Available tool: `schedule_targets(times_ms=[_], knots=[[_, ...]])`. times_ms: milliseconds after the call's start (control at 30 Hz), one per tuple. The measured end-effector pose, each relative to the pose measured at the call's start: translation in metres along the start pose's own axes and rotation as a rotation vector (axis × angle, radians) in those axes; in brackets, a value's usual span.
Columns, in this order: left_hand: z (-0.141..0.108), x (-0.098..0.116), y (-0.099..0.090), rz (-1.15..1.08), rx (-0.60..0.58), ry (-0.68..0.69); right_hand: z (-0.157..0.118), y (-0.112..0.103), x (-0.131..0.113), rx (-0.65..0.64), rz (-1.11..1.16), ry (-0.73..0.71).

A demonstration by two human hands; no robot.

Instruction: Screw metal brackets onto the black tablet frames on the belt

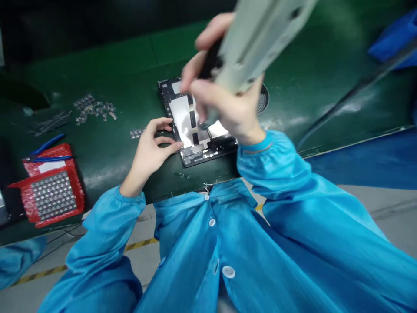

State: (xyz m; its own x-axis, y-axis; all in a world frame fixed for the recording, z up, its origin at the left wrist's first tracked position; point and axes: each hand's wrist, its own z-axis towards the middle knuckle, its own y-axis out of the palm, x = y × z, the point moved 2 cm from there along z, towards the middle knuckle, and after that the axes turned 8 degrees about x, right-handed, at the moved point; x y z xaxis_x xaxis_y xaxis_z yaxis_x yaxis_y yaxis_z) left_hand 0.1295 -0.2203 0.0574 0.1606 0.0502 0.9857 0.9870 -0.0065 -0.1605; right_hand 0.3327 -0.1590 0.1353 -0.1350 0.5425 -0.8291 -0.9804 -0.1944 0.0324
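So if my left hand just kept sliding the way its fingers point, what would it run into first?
Probably nothing new: the left hand points right, and its fingertips already seem to touch the left edge of the opened tablet lying on the green mat. Going on, it would push against that frame, though blur hides the exact contact.

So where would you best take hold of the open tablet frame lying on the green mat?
Probably by its long left edge, from the left: the tablet frame lies flat, the left hand already rests on that edge, and the right hand with its tool covers the middle and right side.
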Motion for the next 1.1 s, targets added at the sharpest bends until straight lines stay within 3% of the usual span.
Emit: schedule_targets(times_ms=[167,267,367,600,1100], knots=[[0.020,0.014,-0.006,0.116,-0.142,-0.083,0.027,-0.101,0.035,0.279,0.050,0.001],[0.037,0.023,-0.009,0.227,-0.254,-0.153,0.025,-0.126,0.058,0.381,0.052,-0.012],[0.043,0.028,-0.010,0.270,-0.312,-0.175,0.016,-0.123,0.066,0.425,0.074,-0.033],[0.029,0.031,-0.010,0.204,-0.238,-0.114,0.009,-0.110,0.069,0.412,0.110,-0.083],[0.031,0.025,-0.011,0.184,-0.252,-0.090,0.008,-0.112,0.077,0.396,0.132,-0.129]])
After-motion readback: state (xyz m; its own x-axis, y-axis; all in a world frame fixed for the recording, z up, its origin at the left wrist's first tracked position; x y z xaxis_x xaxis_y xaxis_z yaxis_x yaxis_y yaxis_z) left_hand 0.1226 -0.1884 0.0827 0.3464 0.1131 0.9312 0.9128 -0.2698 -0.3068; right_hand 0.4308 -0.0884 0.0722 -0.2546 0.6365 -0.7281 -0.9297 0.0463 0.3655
